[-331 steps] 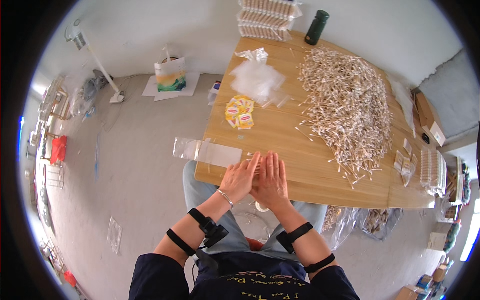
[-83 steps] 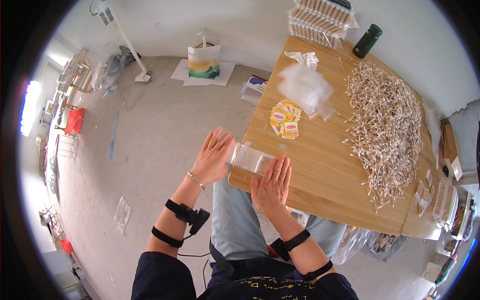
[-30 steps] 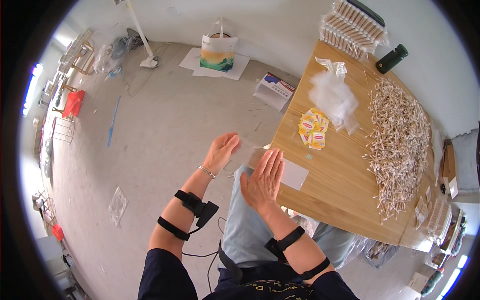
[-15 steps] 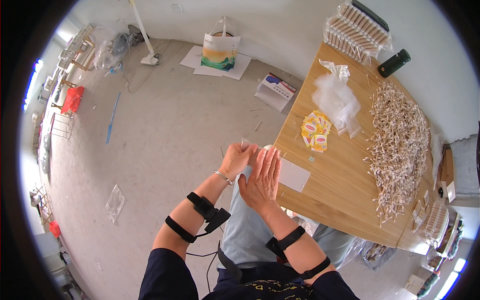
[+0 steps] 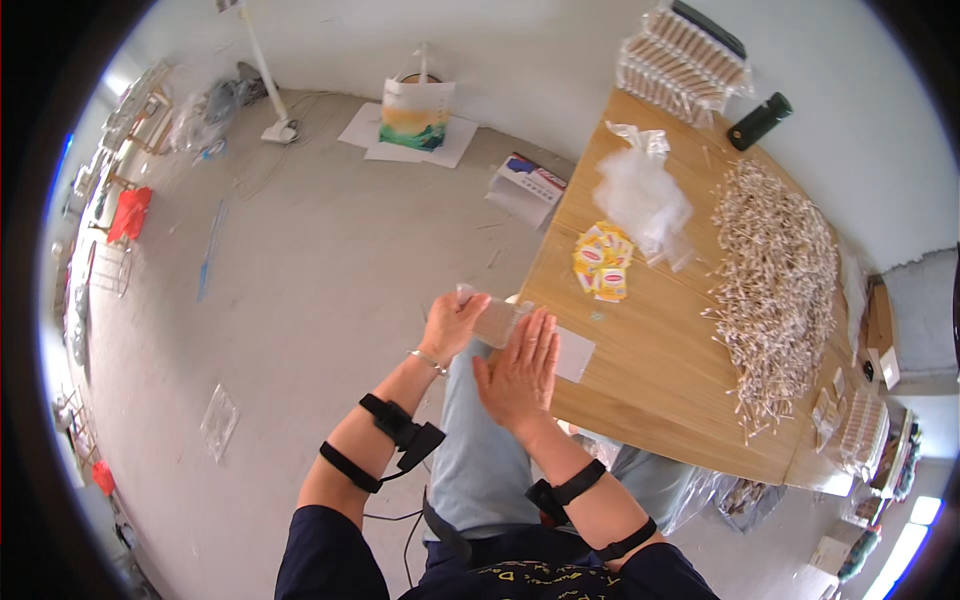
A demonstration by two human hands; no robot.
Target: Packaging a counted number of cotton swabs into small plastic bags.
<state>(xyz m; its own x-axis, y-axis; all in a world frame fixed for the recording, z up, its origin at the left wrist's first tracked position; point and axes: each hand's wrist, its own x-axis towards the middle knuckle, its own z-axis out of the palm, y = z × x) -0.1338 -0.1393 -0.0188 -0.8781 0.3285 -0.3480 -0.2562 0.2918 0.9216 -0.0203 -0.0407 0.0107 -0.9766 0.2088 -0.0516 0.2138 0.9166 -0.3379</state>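
Between thumb and fingers, my left hand [image 5: 452, 328] grips one end of a clear plastic bag of cotton swabs [image 5: 496, 323], held over my thigh by the table's near left corner. My right hand [image 5: 517, 372] lies flat against the bag's other end, fingers stretched out, covering part of it. Just right of that hand, a white card [image 5: 575, 354] rests on the wooden table [image 5: 660, 370]. Farther up the table are a small heap of yellow-and-white labels [image 5: 603, 262] and a pile of thin clear bags [image 5: 643, 203]. A large mound of loose cotton swabs [image 5: 775, 290] covers the right side.
Filled swab packs [image 5: 685, 65] are stacked at the far end beside a dark green bottle [image 5: 760, 122]. More packs [image 5: 862, 432] stand at the near right. On the floor are a printed tote bag [image 5: 417, 115], a white box [image 5: 526, 190] and a clear plastic wrapper [image 5: 219, 422].
The bag now shows more of its flat side between my hands, which are slightly farther apart. My left hand has shifted left. The whole view has moved a little.
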